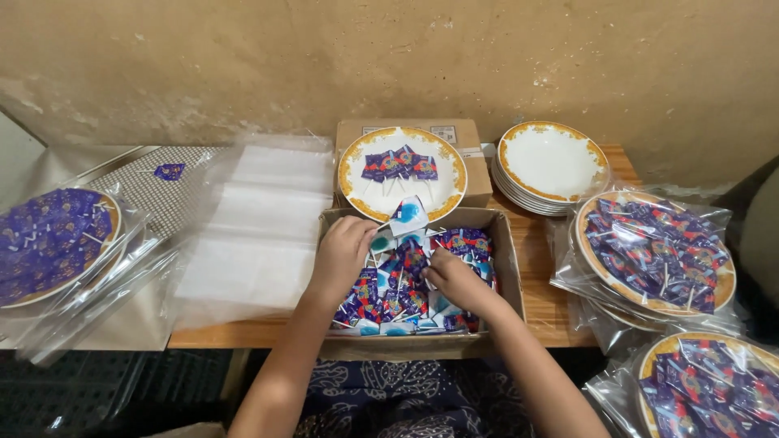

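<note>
Head view: plates (552, 162), clear bags (260, 219) flanking lollipop box (507, 268).

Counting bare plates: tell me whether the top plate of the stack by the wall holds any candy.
No, the stack of plates is bare on top.

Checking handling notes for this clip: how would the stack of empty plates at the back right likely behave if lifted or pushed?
The stack of empty plates looks ceramic, so probably heavy and breakable. Their glossy rims suggest they could slide on one another if tilted. Flat on the wooden table, the stack would likely slide rather than tip.
</note>
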